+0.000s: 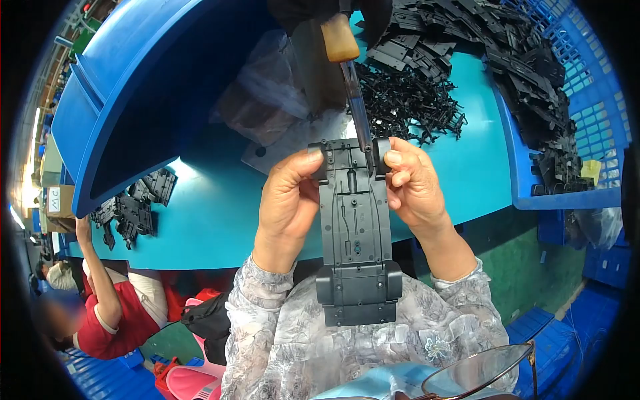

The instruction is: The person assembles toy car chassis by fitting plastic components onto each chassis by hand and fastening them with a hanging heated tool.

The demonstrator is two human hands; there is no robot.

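A black toy car chassis with four wheels is held up between my two hands, its long side running toward my body. My left hand is closed on the far left wheel and edge, thumb on top. On the other side my right hand pinches the far right wheel. From above, a screwdriver with a yellowish collar and a long metal shaft points down at the chassis. Its tip meets or overlaps the part beside the right wheel; contact cannot be told for certain.
Small black parts lie heaped on the teal table. More black chassis pieces sit at left, near a large blue bin. A blue crate of black parts stands right. A person in red works at left.
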